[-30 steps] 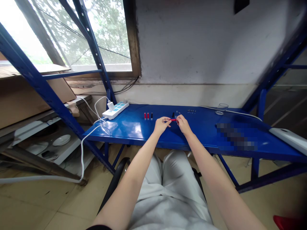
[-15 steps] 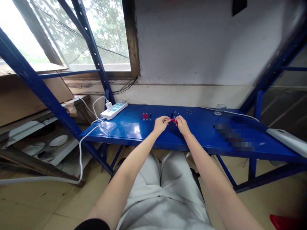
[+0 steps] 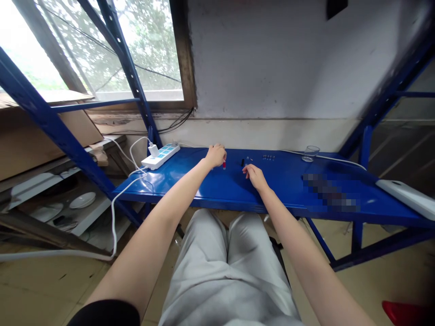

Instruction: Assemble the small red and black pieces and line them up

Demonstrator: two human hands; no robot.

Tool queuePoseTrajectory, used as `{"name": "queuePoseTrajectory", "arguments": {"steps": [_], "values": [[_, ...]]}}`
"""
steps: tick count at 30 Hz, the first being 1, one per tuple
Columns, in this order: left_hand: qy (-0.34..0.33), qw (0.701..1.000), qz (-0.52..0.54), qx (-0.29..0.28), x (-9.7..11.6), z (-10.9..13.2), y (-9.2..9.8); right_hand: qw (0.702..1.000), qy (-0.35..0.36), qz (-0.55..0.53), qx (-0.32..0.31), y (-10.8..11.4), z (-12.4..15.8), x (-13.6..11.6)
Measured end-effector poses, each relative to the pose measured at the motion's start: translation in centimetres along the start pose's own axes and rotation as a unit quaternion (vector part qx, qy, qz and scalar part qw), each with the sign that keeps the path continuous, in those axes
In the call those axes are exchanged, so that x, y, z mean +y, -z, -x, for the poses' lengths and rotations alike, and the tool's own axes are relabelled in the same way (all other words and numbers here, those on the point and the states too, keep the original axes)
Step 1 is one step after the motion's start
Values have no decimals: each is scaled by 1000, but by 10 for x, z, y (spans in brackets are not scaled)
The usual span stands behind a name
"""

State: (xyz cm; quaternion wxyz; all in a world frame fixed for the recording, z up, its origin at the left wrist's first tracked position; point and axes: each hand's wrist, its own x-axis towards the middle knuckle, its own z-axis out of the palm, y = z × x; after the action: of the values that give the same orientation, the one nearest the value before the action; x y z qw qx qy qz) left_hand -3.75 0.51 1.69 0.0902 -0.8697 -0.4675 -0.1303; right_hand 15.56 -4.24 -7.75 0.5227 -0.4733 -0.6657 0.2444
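Toward the back of the blue table, my left hand is closed on a small red tube with a pale lower end, held upright. My left hand and wrist hide most of the row of small tubes. To the right, my right hand is low over the table with its fingers loosely bent and a little apart; I see nothing held in it. Just beyond its fingertips stands a small black tube. Close behind are tiny clear pieces. Several tiny metallic pieces form a row farther right.
A white power strip with a plugged-in cable is at the table's left end. Toward the right are a clear glass cup, a blurred dark object and a white device. Blue metal posts frame the table.
Both hands were together on a red tube. My left hand has carried it left and back to the row of tubes; my right hand has let go and stays near the black tube.
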Motion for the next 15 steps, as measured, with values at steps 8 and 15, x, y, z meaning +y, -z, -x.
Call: {"name": "queuePoseTrajectory", "arguments": {"steps": [8,15], "values": [[42,999,-24,3,-19,6,-11,1000,-7,11,-10,0,0,-1],[63,998,-12,-14,-23,7,-15,1000,-7,8,-10,-1,-1,2]]}}
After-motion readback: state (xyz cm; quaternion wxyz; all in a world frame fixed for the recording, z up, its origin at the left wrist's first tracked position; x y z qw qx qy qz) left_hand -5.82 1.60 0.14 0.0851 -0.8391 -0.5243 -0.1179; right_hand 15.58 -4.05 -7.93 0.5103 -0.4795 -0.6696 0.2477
